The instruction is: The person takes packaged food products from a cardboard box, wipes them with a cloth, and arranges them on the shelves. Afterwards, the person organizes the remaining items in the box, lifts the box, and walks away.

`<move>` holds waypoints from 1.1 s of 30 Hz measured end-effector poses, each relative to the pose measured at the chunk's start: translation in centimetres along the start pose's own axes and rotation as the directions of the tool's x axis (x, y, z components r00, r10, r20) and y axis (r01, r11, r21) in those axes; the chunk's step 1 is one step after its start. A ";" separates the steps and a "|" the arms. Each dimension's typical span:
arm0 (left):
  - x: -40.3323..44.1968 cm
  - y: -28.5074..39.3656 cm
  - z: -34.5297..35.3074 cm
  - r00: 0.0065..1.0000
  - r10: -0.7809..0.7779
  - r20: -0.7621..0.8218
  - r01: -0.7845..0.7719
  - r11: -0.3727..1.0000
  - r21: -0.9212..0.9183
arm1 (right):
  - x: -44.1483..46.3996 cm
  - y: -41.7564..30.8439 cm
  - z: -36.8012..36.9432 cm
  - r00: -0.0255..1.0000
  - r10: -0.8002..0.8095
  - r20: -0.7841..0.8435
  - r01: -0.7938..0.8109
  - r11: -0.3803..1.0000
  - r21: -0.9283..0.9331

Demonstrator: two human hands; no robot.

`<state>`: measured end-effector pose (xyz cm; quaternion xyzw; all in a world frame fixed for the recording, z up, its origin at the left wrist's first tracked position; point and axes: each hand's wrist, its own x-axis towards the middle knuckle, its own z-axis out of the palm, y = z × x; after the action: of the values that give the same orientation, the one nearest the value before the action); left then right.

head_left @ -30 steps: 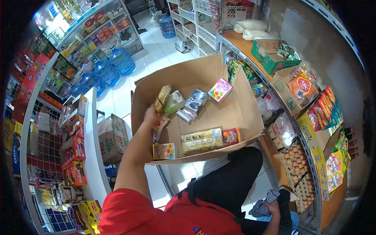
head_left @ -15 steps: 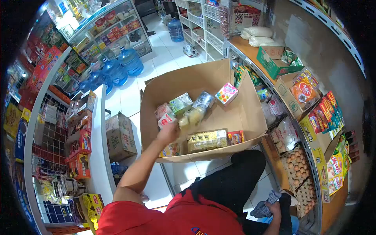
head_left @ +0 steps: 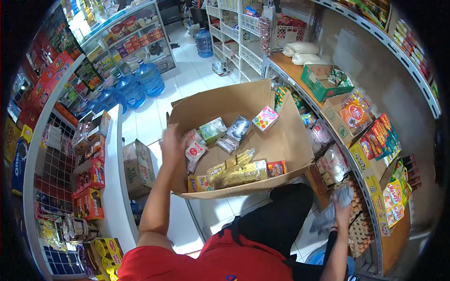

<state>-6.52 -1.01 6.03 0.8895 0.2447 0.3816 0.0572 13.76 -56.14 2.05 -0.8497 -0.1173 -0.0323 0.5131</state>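
A large open cardboard box (head_left: 290, 140) stands in front of me. My left hand (head_left: 172, 144) is at its left wall, blurred, so its fingers are hard to read. Two yellow packs lie at the near side of the box, one (head_left: 229, 166) slanting across the other (head_left: 246, 174). Behind them are a green-and-white box (head_left: 213, 129), a dark pack (head_left: 239, 128), a pink-and-white box (head_left: 266, 118) and red-and-white packets (head_left: 196, 151). My right hand (head_left: 342, 210) is wrapped round a grey cloth (head_left: 332, 213) beside the egg trays.
Egg trays (head_left: 363, 232) sit under the right shelf (head_left: 398, 241), which carries a green carton (head_left: 326, 83) and snack packs. Left is a white counter (head_left: 112, 173) with a carton (head_left: 138, 168) beside it. Blue water jugs (head_left: 150, 79) stand on the floor behind.
My left hand has let go of the yellow pack, now slanting over the other one, and moved to the box's left wall. My right hand has raised the grey cloth towards the eggs.
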 end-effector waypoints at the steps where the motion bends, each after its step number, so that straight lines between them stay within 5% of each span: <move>1: -0.4 -1.6 -0.2 0.997 -0.073 0.019 0.072 0.997 0.038 | 1.5 -3.0 1.0 0.999 -0.049 0.022 0.049 0.998 -0.039; 3: -1.9 -4.4 0.2 0.989 -0.141 0.035 0.138 0.988 0.069 | 3.6 -8.5 2.9 0.996 0.077 0.043 -0.065 0.970 -0.234; 5: -4.3 -5.7 0.8 0.900 -0.382 0.210 0.416 0.897 -0.150 | 5.5 -12.8 5.1 0.958 0.254 0.131 -0.189 0.906 -0.378; 6: -5.4 -6.1 0.8 0.901 -0.382 0.207 0.416 0.895 -0.160 | 6.4 -12.4 6.5 0.975 0.187 0.118 -0.128 0.913 -0.388; 8: -7.2 -6.3 0.9 0.803 -0.410 0.432 0.522 0.833 -0.181 | 8.3 -11.8 8.9 0.919 0.302 0.254 -0.134 0.845 -0.518; 14: -7.9 -3.4 0.6 0.703 -0.581 0.410 0.657 0.752 -0.062 | 8.4 -5.1 14.4 0.950 0.083 0.301 0.072 0.879 -0.470; 19: -6.0 -1.9 1.1 0.696 -0.586 0.415 0.644 0.765 0.001 | 8.7 -3.5 14.0 0.962 -0.066 0.265 0.174 0.896 -0.409; 24: -4.3 -0.6 2.3 0.710 -0.540 0.453 0.588 0.808 0.042 | 6.3 -12.6 11.4 0.927 0.197 0.319 -0.069 0.926 -0.371; 26: -4.4 -1.4 3.0 0.722 -0.528 0.448 0.587 0.810 0.009 | 7.1 -14.3 10.9 0.860 0.393 0.324 -0.160 0.812 -0.561; 27: -4.2 -1.4 3.1 0.737 -0.517 0.435 0.570 0.822 0.013 | 7.9 -14.1 10.7 0.862 0.385 0.330 -0.149 0.815 -0.560; 29: -5.3 -3.2 3.7 0.744 -0.522 0.417 0.564 0.825 0.026 | 9.2 -12.9 10.3 0.851 0.054 0.522 0.124 0.946 -0.300; 30: -6.6 -5.6 4.7 0.777 -0.486 0.400 0.542 0.840 -0.033 | 10.4 -11.4 10.7 0.844 0.052 0.534 0.131 0.945 -0.298; 32: -7.2 -6.0 5.2 0.803 -0.464 0.373 0.528 0.845 -0.086 | 13.6 -8.1 11.9 0.787 0.177 0.591 -0.101 0.982 -0.159; 33: -6.6 -4.6 4.0 0.762 -0.501 0.409 0.549 0.836 0.001 | 15.2 -10.2 11.7 0.756 0.256 0.602 -0.063 0.944 -0.323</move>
<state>-9.43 0.16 -2.39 0.8379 0.4443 0.1776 0.2628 25.33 -38.74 8.04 -0.8812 -0.2044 0.2849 0.3170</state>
